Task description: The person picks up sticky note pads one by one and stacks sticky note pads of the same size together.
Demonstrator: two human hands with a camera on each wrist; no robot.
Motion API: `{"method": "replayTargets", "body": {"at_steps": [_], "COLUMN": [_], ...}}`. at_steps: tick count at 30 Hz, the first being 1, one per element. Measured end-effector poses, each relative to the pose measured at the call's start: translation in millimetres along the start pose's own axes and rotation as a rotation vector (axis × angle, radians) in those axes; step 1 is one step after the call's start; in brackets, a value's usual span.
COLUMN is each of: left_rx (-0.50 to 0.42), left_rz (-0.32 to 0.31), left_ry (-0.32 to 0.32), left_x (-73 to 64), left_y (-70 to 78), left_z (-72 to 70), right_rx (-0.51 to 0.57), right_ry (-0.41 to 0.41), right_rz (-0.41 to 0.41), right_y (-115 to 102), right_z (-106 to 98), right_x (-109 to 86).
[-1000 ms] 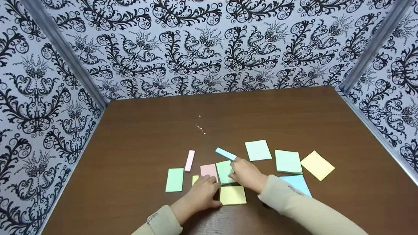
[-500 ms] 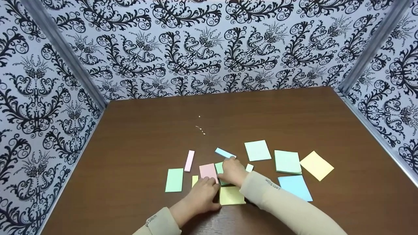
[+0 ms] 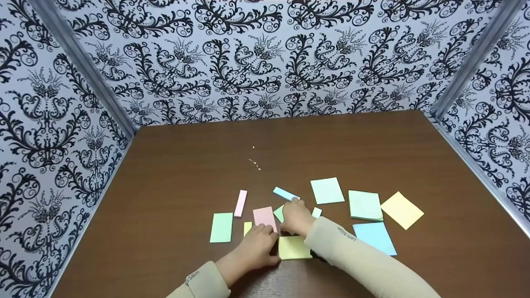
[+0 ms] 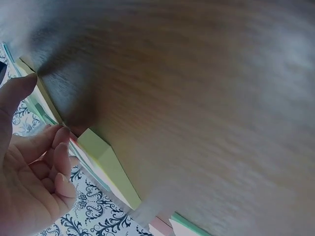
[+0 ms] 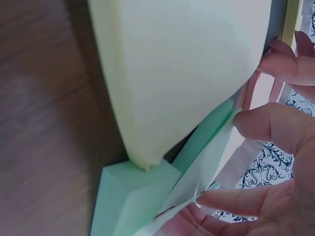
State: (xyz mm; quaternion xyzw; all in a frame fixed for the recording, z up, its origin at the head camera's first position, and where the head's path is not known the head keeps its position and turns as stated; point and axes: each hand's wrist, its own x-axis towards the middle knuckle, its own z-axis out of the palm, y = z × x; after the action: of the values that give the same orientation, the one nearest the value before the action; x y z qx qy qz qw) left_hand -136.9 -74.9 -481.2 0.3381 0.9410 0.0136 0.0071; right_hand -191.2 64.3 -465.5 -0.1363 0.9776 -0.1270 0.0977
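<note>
Head view: right hand (image 3: 297,216), shifted leftward, pinches a green pad (image 3: 278,213); left hand (image 3: 257,245) grips a yellow pad (image 3: 295,248).

- Left sleeve cuff (image 3: 211,282), bottom of head view, left of centre: small dark print (image 3: 192,277), slanting up to the right; ending reads "Slim", start unclear.
- Right sleeve cuff (image 3: 327,236), lower part of head view, right of centre: small dark print, slanting down to the right; looks like "LetsSlim", letters blurry.
</note>
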Motion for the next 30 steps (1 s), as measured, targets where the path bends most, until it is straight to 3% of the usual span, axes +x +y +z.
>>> {"method": "replayTargets", "body": {"at_steps": [6,13,22,30], "left_rx": [-0.005,0.008,0.0,-0.005], "left_rz": [-0.005,-0.001,-0.012,-0.008], "left_ry": [0.012,0.018,0.008,0.012], "left_x": [0.8,1.3,1.1,0.7], "left_y": [0.0,-0.2,0.8,0.2], "left_z": [0.8,2.1,1.3,2.2], "right_rx": [-0.083,-0.039,-0.118,-0.005], "right_ry": [0.031,0.048,0.092,0.082], "right_rz": [-0.077,-0.097,-0.136,-0.158], "right_y": [3.9,10.0,14.5,18.7], "right_z": [2.6,6.8,8.1,-2.1], "right_x": [-3.5,-3.5,-1.3,-5.3]}}
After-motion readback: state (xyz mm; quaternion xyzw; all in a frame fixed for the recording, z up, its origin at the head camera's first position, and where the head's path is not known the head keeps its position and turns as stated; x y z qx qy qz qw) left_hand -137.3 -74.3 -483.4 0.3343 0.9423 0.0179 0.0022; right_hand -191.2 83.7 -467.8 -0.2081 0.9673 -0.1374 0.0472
